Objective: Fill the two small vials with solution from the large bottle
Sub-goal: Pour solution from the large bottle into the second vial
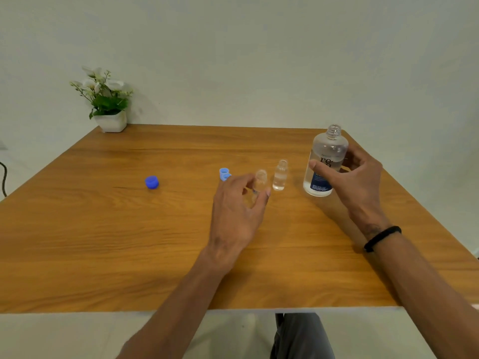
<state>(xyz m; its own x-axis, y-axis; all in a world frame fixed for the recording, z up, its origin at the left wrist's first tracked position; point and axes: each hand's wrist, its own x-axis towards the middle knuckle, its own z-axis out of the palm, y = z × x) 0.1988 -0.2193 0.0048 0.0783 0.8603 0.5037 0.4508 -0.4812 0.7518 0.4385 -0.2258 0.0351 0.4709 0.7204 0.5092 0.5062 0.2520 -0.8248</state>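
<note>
A large clear bottle (327,161) with a dark label stands uncapped on the right of the wooden table (103,229), and my right hand (355,177) grips its body. Two small clear vials stand open in the middle. My left hand (238,211) has its fingers curled around the left vial (260,181). The right vial (280,176) stands free, with some clear liquid in it. Two small light-blue caps (224,174) lie just left of my left hand. A larger blue cap (152,182) lies further left.
A potted plant with white flowers (106,99) stands at the table's far left corner by the wall. A dark cable (3,180) hangs off the left edge. A black band circles my right wrist.
</note>
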